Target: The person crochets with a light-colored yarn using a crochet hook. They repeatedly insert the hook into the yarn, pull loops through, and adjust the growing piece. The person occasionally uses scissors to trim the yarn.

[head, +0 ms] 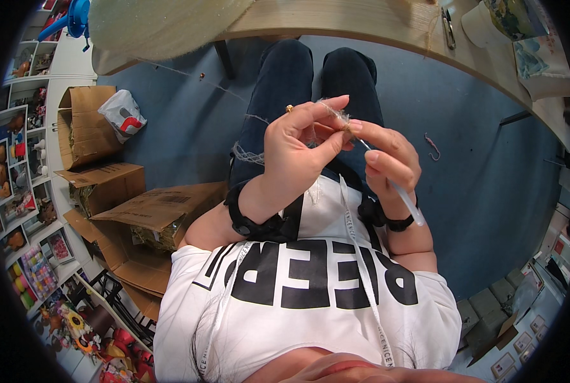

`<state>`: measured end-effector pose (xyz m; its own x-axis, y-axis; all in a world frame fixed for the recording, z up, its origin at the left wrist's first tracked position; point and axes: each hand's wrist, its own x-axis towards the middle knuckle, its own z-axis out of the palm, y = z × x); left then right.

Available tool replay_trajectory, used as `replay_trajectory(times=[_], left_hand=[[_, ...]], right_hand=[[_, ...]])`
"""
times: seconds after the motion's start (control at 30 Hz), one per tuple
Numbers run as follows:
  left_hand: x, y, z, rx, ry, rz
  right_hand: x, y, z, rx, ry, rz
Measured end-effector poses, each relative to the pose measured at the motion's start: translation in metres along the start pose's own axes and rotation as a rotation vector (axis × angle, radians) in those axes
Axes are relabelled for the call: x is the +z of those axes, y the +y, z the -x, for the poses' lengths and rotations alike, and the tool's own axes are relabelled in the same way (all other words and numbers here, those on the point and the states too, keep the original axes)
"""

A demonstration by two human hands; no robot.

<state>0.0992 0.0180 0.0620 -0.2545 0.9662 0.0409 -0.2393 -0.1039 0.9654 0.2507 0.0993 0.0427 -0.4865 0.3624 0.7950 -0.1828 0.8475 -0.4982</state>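
Observation:
A crochet hook (406, 200) with a translucent handle rests in my right hand (392, 155), its metal shaft pointing up and left. Its tip meets a small fuzzy piece of yarn work (343, 119), which my left hand (304, 139) pinches between thumb and fingers. The hook's very tip is hidden by the fingers and yarn. Thin greyish yarn (220, 87) runs from the upper left down to my left hand. A loose loop of the yarn (246, 154) hangs beside my left wrist, over the thigh. Both hands are close together above the lap.
A wooden table (342, 24) curves across the top, bearing a large pale fuzzy mass (165, 24), a blue crank device (76, 18), small scissors or snips (448, 28) and a white container (486, 26). Open cardboard boxes (155, 206) stand at left. A pinkish yarn scrap (432, 146) lies on the floor.

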Motion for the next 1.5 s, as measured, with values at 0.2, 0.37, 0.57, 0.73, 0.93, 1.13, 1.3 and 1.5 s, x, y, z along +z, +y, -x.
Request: replay_trajectory(times=[0.2,0.37,0.57,0.73,0.93,1.13,1.3,1.5], left_hand=[[0.003,0.002,-0.002,-0.109,0.01,0.177],[0.003,0.005,-0.002,-0.132,0.02,0.157],[0.004,0.005,-0.001,-0.1,0.026,0.096],[0.004,0.005,-0.001,-0.102,0.007,0.072],[0.004,0.005,-0.001,-0.096,0.037,0.069],[0.004,0.004,-0.001,-0.049,0.027,0.091],[0.004,0.004,-0.001,-0.052,0.037,0.095],[0.004,0.005,-0.001,-0.064,0.037,0.1]], right_hand=[[0.002,0.003,0.005,0.05,0.066,-0.106],[0.005,0.007,0.012,0.114,0.13,-0.23],[0.014,0.01,0.02,0.252,0.27,-0.528],[0.018,0.012,0.024,0.348,0.32,-0.724],[0.018,0.012,0.024,0.365,0.325,-0.7],[0.015,0.01,0.021,0.283,0.264,-0.586],[0.013,0.009,0.019,0.218,0.231,-0.518],[0.011,0.009,0.018,0.202,0.217,-0.538]])
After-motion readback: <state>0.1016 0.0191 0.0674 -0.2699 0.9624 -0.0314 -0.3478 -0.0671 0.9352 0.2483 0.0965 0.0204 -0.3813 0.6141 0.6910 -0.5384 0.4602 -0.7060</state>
